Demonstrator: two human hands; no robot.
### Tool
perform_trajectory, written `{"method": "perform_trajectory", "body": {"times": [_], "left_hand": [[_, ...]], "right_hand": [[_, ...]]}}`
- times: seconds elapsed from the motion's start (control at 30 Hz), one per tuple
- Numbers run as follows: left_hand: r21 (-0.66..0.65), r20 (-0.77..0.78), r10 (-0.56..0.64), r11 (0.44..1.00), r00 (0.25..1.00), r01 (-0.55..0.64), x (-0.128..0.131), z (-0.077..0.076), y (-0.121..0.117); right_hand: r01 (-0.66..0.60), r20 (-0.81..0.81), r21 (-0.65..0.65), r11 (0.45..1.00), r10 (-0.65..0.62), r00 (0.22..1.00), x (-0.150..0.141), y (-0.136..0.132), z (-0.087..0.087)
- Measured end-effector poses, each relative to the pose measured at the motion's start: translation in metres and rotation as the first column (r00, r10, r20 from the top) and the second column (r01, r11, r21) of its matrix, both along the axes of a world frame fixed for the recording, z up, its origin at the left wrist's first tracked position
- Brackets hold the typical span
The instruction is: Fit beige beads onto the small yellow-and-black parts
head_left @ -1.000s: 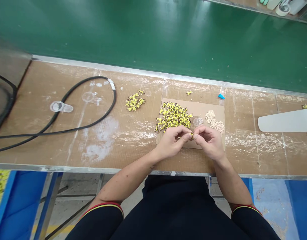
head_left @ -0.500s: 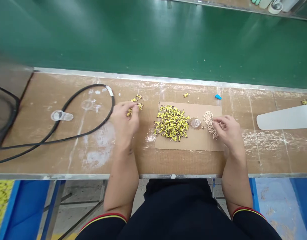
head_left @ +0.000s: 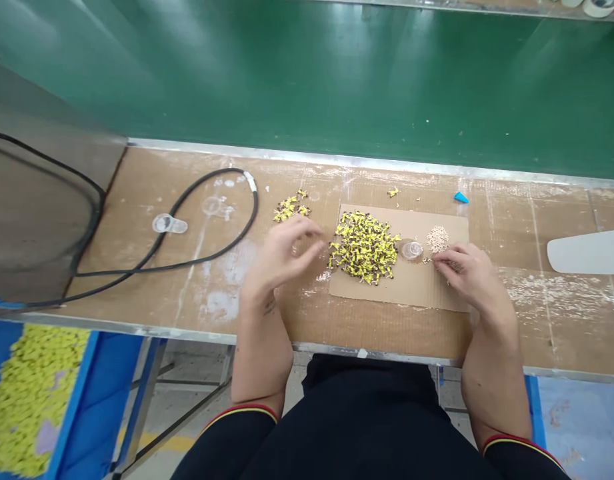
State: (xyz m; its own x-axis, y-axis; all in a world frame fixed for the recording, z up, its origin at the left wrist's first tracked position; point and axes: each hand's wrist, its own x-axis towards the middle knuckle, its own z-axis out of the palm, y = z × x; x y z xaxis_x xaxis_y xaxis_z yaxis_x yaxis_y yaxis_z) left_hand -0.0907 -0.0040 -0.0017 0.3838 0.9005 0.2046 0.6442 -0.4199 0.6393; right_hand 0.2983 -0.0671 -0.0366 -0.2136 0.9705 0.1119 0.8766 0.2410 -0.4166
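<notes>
My left hand (head_left: 290, 253) hovers just left of a pile of small yellow-and-dark figures (head_left: 365, 248). Its thumb and index finger are apart, and nothing shows between them. A smaller group of the same figures (head_left: 291, 208) lies above that hand. My right hand (head_left: 464, 270) is at the small beige pieces (head_left: 437, 238), thumb and fingertips pinched together; what they hold, if anything, is too small to make out. Between the two piles stands a small clear round container (head_left: 412, 250). Both piles and the container rest on a cardboard sheet (head_left: 411, 292).
A looped black cable (head_left: 187, 265) and a clear plastic piece (head_left: 169, 224) lie at left. Beyond the cardboard are a blue cap-like piece (head_left: 461, 197) and a lone figure (head_left: 393, 192). A white blade-shaped object (head_left: 589, 252) juts in from the right. A blue bin (head_left: 101, 393) stands below left.
My left hand has moved from the small group of figures toward the big pile, its fingers parting. My right hand stays at the beige pieces. The view has shifted left.
</notes>
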Motion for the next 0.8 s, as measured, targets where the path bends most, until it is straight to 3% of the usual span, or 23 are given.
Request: {"method": "perform_trajectory", "body": {"times": [0.03,0.1,0.3,0.53,0.8], "left_hand": [[-0.087,-0.029,-0.123,0.989,0.992,0.12,-0.001,0.004,-0.003],[-0.19,-0.083,-0.22,0.961,0.972,0.202,0.0,0.005,-0.006],[-0.226,-0.165,-0.176,0.965,0.97,0.137,0.01,-0.014,-0.001],[-0.254,-0.124,-0.19,0.955,0.974,0.154,0.016,-0.019,-0.001],[-0.189,-0.14,-0.21,0.965,0.968,0.182,0.023,-0.024,-0.001]], "right_hand": [[-0.015,0.009,0.005,1.0,0.015,1.0,0.001,0.0,-0.001],[-0.027,0.035,0.014,1.0,0.027,0.999,0.002,0.0,-0.002],[-0.02,0.127,-0.022,1.0,0.023,0.992,-0.001,0.001,-0.002],[0.013,0.191,-0.061,0.998,-0.001,0.982,-0.01,-0.001,0.001],[0.011,-0.055,0.008,1.0,-0.01,0.998,0.0,-0.001,0.008]]}}
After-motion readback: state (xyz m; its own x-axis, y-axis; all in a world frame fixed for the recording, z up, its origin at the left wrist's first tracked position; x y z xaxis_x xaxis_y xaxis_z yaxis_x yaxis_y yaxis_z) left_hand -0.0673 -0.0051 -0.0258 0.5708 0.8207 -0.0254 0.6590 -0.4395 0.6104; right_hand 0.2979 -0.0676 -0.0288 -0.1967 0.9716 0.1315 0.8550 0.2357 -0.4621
